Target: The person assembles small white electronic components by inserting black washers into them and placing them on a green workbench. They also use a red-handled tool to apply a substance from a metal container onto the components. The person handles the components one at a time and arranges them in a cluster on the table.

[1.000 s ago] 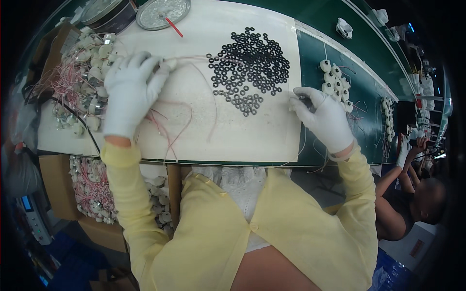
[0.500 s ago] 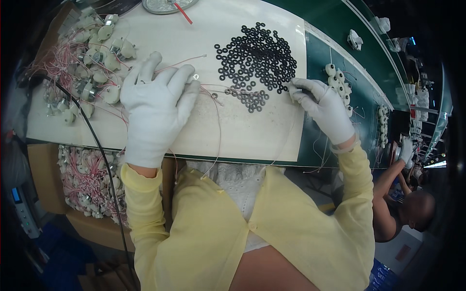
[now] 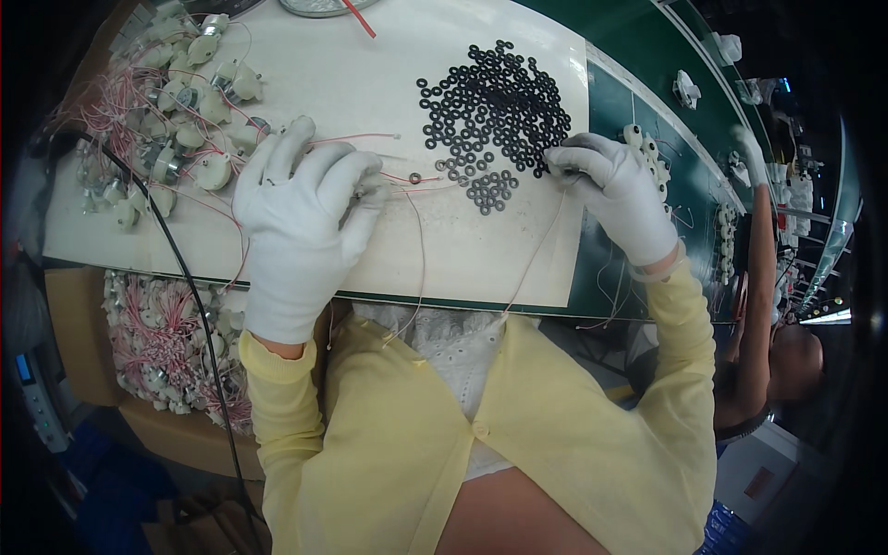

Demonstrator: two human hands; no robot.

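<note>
Both my hands wear white gloves. My left hand (image 3: 305, 217) is closed beside the white motors, thumb and fingers curled together; a small greyish thing shows between them, too hidden to name. Red and white wires (image 3: 359, 137) stick out past its fingers. At the right edge of the pile of black rings (image 3: 499, 111), my right hand (image 3: 618, 190) is closed in a pinch. What its fingertips hold is not plain; a thin wire (image 3: 536, 259) runs down from them. Between the hands lie a lone grey ring (image 3: 414, 178) and a small cluster of grey rings (image 3: 492, 194).
White motors with red wires (image 3: 185, 120) heap up at the left of the white table (image 3: 462, 264). Below stands a cardboard box (image 3: 88, 351) of similar motors, a black cable (image 3: 196, 287) crossing it. White parts (image 3: 647, 153) line the green surface at right. A co-worker (image 3: 763, 287) reaches forward.
My left hand has shifted slightly down, and its thumb and fingers have drawn closer. The small ring at its fingertip is out of sight. The co-worker's arm has swung up and forward.
</note>
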